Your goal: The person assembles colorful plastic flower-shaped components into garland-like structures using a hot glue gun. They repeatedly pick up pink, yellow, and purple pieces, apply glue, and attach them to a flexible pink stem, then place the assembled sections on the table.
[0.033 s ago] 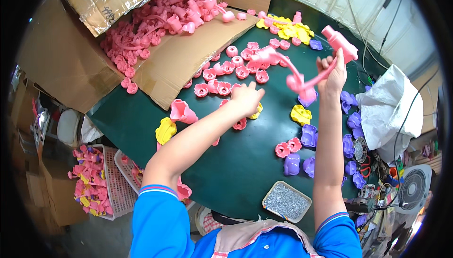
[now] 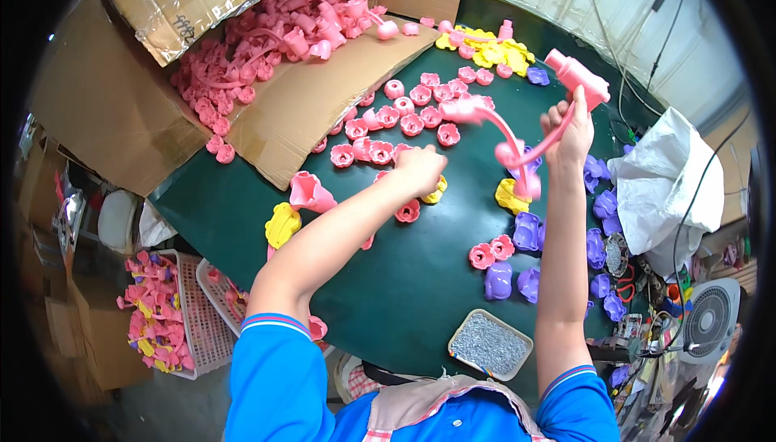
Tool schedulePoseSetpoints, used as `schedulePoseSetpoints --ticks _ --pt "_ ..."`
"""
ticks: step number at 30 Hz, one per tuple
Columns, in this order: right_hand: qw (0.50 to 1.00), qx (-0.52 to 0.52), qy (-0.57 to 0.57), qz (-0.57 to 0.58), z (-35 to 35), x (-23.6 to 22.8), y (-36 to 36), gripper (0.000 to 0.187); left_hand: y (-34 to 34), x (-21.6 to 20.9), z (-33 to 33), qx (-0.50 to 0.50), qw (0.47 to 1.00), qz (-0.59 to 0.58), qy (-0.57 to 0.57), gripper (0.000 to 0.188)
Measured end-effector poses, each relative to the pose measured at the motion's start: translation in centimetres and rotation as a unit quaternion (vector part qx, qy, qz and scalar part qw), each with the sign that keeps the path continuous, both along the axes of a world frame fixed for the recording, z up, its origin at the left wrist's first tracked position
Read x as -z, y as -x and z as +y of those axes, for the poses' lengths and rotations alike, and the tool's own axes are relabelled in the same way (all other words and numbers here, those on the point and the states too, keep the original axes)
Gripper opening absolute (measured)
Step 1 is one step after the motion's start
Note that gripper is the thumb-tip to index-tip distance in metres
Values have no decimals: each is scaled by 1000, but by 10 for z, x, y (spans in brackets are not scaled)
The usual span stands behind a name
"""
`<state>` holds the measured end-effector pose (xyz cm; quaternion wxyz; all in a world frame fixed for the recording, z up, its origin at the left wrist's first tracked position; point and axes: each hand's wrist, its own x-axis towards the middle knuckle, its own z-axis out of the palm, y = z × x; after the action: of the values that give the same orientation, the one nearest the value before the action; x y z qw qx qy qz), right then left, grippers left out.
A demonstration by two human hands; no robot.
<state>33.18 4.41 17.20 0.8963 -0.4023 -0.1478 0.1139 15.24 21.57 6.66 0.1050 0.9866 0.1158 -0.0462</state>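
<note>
My right hand [image 2: 570, 133] is raised over the right of the table, fingers wrapped round a pink plastic branched stem part [image 2: 582, 78]. Its thick socket end points up and left, while its thin curved arms hang to the left, slightly blurred. My left hand [image 2: 420, 171] is low over the middle of the table, fingers curled down; what they hold, if anything, is hidden. Beside it lies a yellow petal-shaped piece [image 2: 436, 191]. Several pink flower cups [image 2: 412, 124] are spread just beyond, and one pink cup [image 2: 408, 211] lies below the wrist.
A cardboard box [image 2: 291, 111] full of pink parts opens onto the far left. Purple cups [image 2: 499, 280] line the right side, near a white bag [image 2: 671, 191]. A tray of grey bits [image 2: 491, 345] sits close to me. A filled basket [image 2: 202, 321] stands lower left.
The hanging arms of the pink stem part have swung, one end dropping over the yellow piece at right. The fingers of my left hand have curled in more.
</note>
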Motion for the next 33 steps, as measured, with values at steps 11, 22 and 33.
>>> schedulePoseSetpoints --ticks 11,22,33 --pt "959 58 260 -100 -85 104 34 44 -18 -7 -16 -59 991 -35 -119 43" --pt "871 207 347 -278 -112 118 97 30 9 -12 -58 8 935 -228 270 16" --pt "966 12 201 -165 -122 114 170 25 96 14 -147 -61 860 -262 433 32"
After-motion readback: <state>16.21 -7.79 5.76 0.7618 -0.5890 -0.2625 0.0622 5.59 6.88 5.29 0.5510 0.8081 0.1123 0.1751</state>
